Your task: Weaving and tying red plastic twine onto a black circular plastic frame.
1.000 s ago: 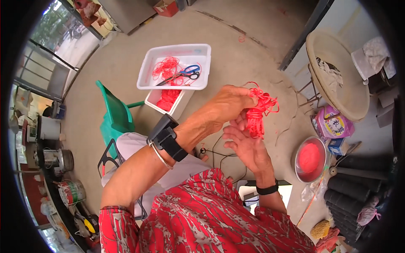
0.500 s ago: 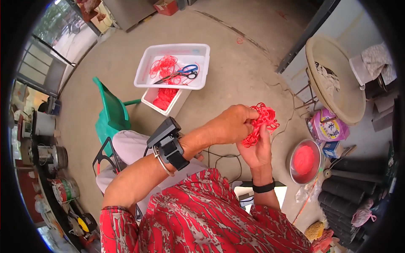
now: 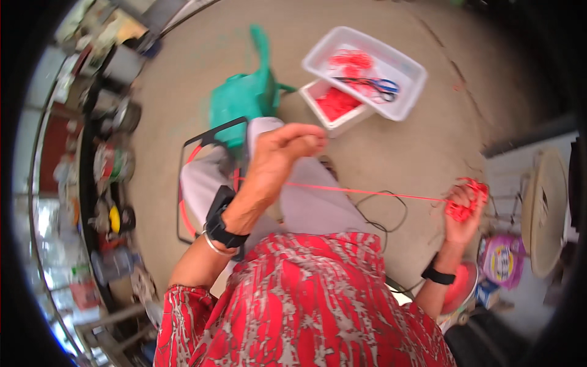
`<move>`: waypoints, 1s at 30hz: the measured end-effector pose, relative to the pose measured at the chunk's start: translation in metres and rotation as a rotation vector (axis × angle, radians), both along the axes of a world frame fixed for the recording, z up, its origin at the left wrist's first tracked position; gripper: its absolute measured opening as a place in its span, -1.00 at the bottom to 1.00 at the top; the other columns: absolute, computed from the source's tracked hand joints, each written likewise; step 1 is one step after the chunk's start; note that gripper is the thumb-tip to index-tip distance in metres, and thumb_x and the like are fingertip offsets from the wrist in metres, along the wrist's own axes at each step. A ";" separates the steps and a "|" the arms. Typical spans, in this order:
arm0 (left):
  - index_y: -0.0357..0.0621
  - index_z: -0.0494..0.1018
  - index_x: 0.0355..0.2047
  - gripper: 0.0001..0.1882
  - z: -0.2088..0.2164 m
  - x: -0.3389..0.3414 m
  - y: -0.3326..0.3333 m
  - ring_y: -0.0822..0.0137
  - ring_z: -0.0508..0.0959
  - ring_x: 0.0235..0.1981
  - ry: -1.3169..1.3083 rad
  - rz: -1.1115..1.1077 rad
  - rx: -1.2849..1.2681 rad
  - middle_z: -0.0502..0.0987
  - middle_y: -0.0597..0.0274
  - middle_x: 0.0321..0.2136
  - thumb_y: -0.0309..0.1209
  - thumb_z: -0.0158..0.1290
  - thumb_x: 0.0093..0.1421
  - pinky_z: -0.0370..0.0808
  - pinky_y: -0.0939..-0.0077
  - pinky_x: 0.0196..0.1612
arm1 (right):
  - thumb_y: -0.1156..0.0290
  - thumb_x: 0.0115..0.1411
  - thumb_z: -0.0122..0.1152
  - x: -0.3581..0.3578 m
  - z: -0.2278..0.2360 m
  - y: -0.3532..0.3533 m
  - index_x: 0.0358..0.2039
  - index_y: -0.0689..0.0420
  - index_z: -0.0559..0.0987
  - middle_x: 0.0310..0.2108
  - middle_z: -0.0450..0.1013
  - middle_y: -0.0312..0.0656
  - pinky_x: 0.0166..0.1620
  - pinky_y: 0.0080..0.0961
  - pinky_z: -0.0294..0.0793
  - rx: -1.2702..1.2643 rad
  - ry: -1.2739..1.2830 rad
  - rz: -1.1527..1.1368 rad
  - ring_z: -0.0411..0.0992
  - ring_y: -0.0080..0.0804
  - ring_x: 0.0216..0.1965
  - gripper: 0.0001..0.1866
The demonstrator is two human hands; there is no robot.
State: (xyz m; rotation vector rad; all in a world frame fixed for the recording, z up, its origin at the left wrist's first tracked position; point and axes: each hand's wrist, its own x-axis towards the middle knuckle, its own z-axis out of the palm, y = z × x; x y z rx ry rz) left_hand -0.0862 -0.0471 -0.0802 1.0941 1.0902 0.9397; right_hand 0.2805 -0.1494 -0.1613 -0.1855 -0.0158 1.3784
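My right hand (image 3: 466, 205), out to the right, is closed around a tangled bundle of red plastic string (image 3: 476, 191). A single taut red strand (image 3: 367, 191) runs leftward from that bundle across my lap and passes out of sight at my left wrist. My left hand (image 3: 290, 147) is raised above my knees with its fingers pressed together. Motion blurs its fingertips, and what they hold, if anything, I cannot make out. Both wrists wear black bands.
Ahead, a white tray (image 3: 411, 101) with red string and blue-handled scissors (image 3: 385, 87) rests over a white box (image 3: 333, 125) of red material. A green plastic chair (image 3: 244, 101) stands left of them. A dark cable (image 3: 388, 229) lies on the floor. A basin (image 3: 544, 214) stands right.
My hands have moved far apart, the left one leftward, the right one rightward with the bundle. A strand now stretches between them. The view has turned, shifting the trays right.
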 end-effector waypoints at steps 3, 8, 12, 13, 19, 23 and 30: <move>-0.31 0.53 -0.25 -0.82 -0.015 -0.088 -0.030 0.41 0.53 -0.33 0.178 0.403 0.019 0.57 0.19 -0.37 -0.48 0.02 0.17 0.43 0.54 -0.17 | 0.39 0.29 -0.01 0.020 -0.003 0.011 -0.32 0.19 0.32 -0.48 0.18 -0.32 -0.38 -0.59 0.16 -0.034 -0.101 0.095 0.11 -0.57 -0.50 -0.86; -0.28 0.54 -0.30 -0.86 -0.057 -0.142 -0.091 0.48 0.49 -0.40 0.210 0.605 -0.131 0.55 0.29 -0.44 -0.52 0.04 0.14 0.42 0.59 -0.26 | 0.34 0.32 -0.04 0.032 -0.013 0.036 -0.37 0.17 0.31 -0.48 0.19 -0.30 -0.40 -0.57 0.15 -0.129 -0.169 0.083 0.10 -0.55 -0.50 -0.82; -0.33 0.47 -0.16 -0.77 -0.069 -0.131 -0.094 0.50 0.50 -0.42 0.170 0.555 -0.241 0.55 0.26 -0.37 -0.45 0.02 0.21 0.44 0.67 -0.31 | 0.35 0.30 -0.02 0.030 -0.011 0.040 -0.39 0.18 0.30 -0.48 0.19 -0.29 -0.39 -0.56 0.17 -0.247 -0.171 0.104 0.10 -0.53 -0.50 -0.81; -0.33 0.47 -0.16 -0.77 -0.072 -0.133 -0.092 0.50 0.50 -0.42 0.154 0.570 -0.243 0.55 0.26 -0.37 -0.45 0.02 0.21 0.44 0.67 -0.31 | 0.35 0.30 -0.01 0.034 -0.013 0.040 -0.40 0.18 0.30 -0.49 0.19 -0.29 -0.40 -0.56 0.16 -0.256 -0.225 0.098 0.10 -0.53 -0.51 -0.80; -0.35 0.41 -0.13 -0.74 -0.080 -0.146 -0.067 0.44 0.57 -0.52 -0.486 0.403 -0.450 0.55 0.15 -0.44 -0.39 -0.05 0.28 0.58 0.51 -0.67 | 0.32 0.29 0.01 0.048 -0.023 0.044 -0.44 0.17 0.31 -0.54 0.20 -0.32 -0.55 -0.61 0.05 -0.364 -0.306 0.193 0.08 -0.59 -0.58 -0.77; -0.37 0.40 -0.15 -0.75 -0.115 -0.142 -0.066 0.37 0.57 -0.66 -0.616 0.345 -0.473 0.57 0.14 -0.43 -0.40 -0.05 0.28 0.53 0.49 -0.76 | 0.31 0.29 0.01 0.062 -0.013 0.057 -0.46 0.16 0.32 -0.56 0.21 -0.33 -0.58 -0.61 0.01 -0.368 -0.367 0.222 0.07 -0.60 -0.61 -0.76; -0.44 0.39 -0.18 -0.76 -0.124 -0.137 -0.077 0.26 0.61 -0.60 -0.812 0.377 -0.548 0.57 -0.01 -0.42 -0.45 -0.06 0.26 0.59 0.39 -0.70 | 0.37 0.31 -0.02 0.055 0.111 0.150 -0.36 0.20 0.33 -0.51 0.18 -0.32 -0.58 -0.65 -0.06 -0.216 -0.674 0.164 -0.01 -0.66 -0.62 -0.83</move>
